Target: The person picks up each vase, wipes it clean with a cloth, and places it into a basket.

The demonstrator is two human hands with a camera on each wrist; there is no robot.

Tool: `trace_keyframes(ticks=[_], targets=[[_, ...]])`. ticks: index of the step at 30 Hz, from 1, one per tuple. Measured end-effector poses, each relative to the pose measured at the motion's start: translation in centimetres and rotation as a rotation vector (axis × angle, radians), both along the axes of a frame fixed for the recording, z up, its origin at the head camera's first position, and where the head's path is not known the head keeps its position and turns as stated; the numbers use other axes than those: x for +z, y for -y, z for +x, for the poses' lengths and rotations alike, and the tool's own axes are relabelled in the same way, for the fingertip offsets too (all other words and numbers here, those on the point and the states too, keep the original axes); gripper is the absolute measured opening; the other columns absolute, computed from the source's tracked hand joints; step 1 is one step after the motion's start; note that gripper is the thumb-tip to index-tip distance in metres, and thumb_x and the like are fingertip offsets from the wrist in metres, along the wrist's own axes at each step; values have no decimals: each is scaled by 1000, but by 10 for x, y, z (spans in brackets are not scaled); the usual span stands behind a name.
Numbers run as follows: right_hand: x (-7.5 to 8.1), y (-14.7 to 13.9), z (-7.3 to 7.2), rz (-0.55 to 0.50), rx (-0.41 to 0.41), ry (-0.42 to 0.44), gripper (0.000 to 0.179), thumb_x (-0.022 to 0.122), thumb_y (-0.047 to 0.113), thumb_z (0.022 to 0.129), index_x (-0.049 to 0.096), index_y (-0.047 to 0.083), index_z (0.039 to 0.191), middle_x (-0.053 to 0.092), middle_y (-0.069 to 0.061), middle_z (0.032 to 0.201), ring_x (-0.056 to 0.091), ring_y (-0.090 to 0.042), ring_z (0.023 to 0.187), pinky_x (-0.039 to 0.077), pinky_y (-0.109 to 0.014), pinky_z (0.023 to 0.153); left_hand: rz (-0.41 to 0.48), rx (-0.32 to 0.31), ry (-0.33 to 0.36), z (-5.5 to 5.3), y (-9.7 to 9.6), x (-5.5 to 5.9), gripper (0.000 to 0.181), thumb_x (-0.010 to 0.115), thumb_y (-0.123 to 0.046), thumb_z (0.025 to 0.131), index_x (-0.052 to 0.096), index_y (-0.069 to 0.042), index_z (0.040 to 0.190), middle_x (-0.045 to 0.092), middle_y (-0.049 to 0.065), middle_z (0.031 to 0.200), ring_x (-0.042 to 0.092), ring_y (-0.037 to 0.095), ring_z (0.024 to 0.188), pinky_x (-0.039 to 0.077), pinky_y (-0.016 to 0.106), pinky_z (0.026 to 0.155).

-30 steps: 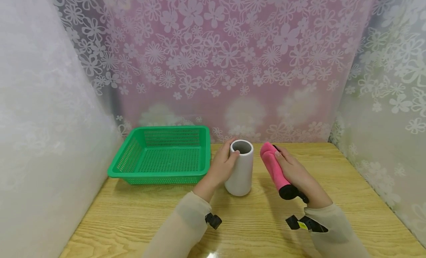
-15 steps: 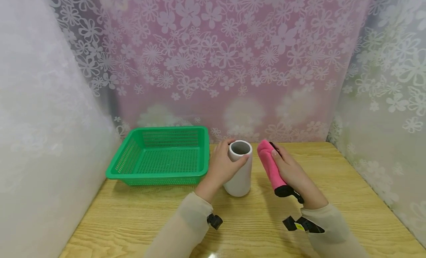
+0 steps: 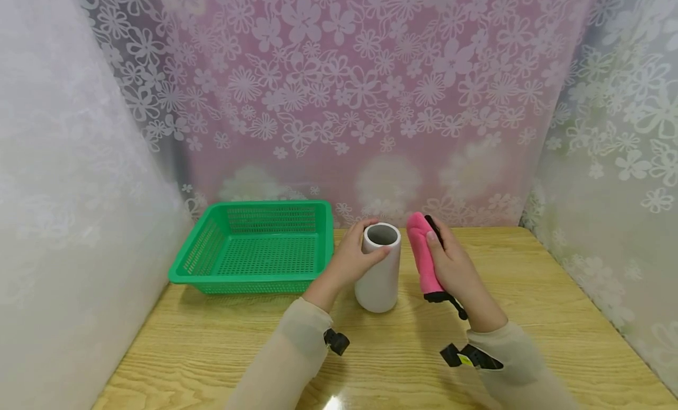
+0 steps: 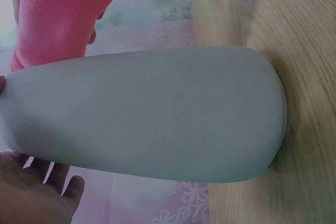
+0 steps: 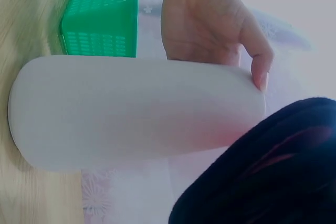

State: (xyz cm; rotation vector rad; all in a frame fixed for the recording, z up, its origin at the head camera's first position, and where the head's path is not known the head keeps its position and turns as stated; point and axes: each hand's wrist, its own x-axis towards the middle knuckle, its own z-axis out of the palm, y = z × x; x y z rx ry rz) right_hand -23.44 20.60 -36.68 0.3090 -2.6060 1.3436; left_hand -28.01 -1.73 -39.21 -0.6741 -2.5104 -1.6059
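A tall white vase (image 3: pixel 377 283) with a round, open mouth stands upright on the wooden table, in front of me. My left hand (image 3: pixel 351 262) holds it near the top, thumb at the near side of the rim and fingers round the far side. Just right of the vase, my right hand (image 3: pixel 459 270) grips a rolled pink fleece piece (image 3: pixel 422 254) with black edging and a dangling black cord. That fleece piece is held above the table, tilted, its upper end close to the vase's mouth. In the right wrist view its dark end (image 5: pixel 262 177) covers the lower right corner.
A green perforated plastic basket (image 3: pixel 249 278) stands at the left, beside my left hand. Flower-patterned curtains (image 3: pixel 344 92) close off the back and sides of the wooden table (image 3: pixel 551 316).
My right hand has moved left with the fleece piece, which now stands steeper and nearer the vase. My left thumb has shifted at the rim; the vase has hardly moved.
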Motion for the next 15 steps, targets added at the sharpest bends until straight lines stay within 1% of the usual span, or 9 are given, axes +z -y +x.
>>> trace_keyframes(ticks=[4,9,12,15], targets=[[-5,6,-5,-35,-13,-94,59,32,39,109,23,10,159,45,-25,140,52,-40,111,38,-57,99,24,-28,12,-2,2,-2,65,72,-37,91,46,-20,148,54,3,138,54,22,123,45,49,101],[-13,13,-13,-83,-32,-231,54,35,35,110,28,10,157,50,-24,132,53,-37,106,41,-53,93,28,-36,14,-3,2,-2,65,72,-34,91,45,-20,149,54,4,138,54,22,123,46,49,100],[-18,18,-16,-109,-38,-289,53,37,32,109,30,8,156,50,-23,131,52,-35,105,42,-52,91,40,-48,21,-3,2,-2,65,72,-33,92,44,-19,149,53,5,138,54,24,124,48,49,99],[-22,23,-20,-102,-53,-330,53,40,31,109,29,10,157,47,-22,136,51,-36,107,43,-53,90,63,-61,40,-2,2,-2,65,72,-32,93,43,-20,150,52,6,138,54,26,123,50,48,96]])
